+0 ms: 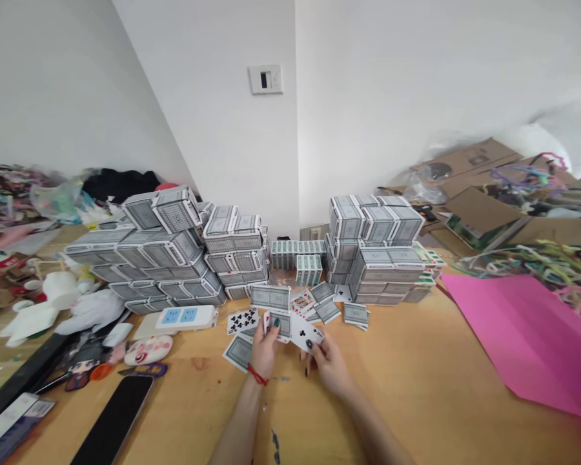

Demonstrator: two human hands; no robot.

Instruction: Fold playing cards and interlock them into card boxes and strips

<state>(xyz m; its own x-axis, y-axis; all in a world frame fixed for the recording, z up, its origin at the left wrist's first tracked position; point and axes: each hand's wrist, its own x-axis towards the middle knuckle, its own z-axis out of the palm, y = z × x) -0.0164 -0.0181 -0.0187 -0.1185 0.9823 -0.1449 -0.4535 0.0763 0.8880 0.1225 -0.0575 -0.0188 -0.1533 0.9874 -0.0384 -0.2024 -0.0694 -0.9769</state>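
Note:
My left hand (265,352), with a red string bracelet at the wrist, pinches a grey-backed playing card (279,323), thumb on top. In my right hand (326,361) is a playing card with black clubs (303,332), its face up and its left edge close to the other card. Loose cards lie around the hands: a many-pipped club card (243,321), a face-down card (238,352), a court card (302,301) and a small pile (356,315). Behind them stand block stacks made of grey-backed cards, on the left (150,248) and right (387,271).
Green-edged card blocks (297,254) stand between the stacks. A phone (113,420), a craft knife (145,370) and a white case (179,320) lie at left. Pink paper (527,342) and a cardboard box (494,219) with pipe cleaners are at right. A wall rises behind.

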